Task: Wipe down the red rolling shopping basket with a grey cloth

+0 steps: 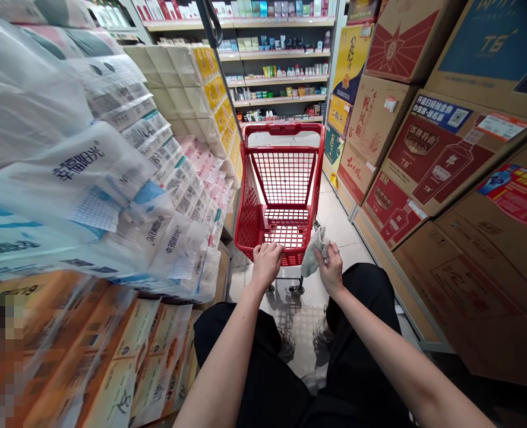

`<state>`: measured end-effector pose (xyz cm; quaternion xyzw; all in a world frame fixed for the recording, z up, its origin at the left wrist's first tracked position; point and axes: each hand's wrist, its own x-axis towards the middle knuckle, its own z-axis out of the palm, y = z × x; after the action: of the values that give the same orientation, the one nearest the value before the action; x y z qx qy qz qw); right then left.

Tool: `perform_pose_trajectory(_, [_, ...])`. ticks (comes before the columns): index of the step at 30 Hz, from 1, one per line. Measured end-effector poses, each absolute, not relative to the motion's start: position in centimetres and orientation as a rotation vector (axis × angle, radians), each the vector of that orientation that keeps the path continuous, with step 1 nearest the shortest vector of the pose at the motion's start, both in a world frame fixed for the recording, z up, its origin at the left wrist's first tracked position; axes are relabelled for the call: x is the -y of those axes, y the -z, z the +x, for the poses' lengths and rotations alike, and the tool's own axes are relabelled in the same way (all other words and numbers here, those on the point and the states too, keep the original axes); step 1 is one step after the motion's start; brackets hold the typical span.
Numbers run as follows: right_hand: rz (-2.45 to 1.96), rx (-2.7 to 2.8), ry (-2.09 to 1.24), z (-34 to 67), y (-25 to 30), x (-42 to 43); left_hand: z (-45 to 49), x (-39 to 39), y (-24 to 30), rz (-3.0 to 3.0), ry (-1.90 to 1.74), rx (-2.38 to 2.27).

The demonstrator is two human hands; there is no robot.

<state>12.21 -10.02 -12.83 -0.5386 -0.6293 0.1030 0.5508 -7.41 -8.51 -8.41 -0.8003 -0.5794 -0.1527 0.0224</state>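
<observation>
With left hand [267,261], fingers wrapped closed, gripped near rim of red shopping cart [283,129] at 12 o'clock; with right hand [331,268], clutched grey cloth [314,252] (crumpled, against the same rim). Flanked by tissue packs [89,196] at 9 o'clock, cartons [436,154] at 3.

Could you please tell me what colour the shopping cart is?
The shopping cart is red all over; the head view shows it best.
</observation>
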Motion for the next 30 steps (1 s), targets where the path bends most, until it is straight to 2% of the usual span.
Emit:
perform_pose_trajectory(5, [-1.111,2.026,0.007,10.4,11.2,8.4,-6.8,8.7,8.6,-2.483,0.501,1.800])
perform_pose_trajectory(11, [-1.029,2.200,0.088,10.7,12.4,5.4,-6.5,9.1,8.4,-2.525,0.509,1.796])
perform_pose_trajectory(30, [-1.106,1.994,-0.039,14.8,11.1,1.0,-5.1,7.6,9.0,-2.521,0.483,1.776])
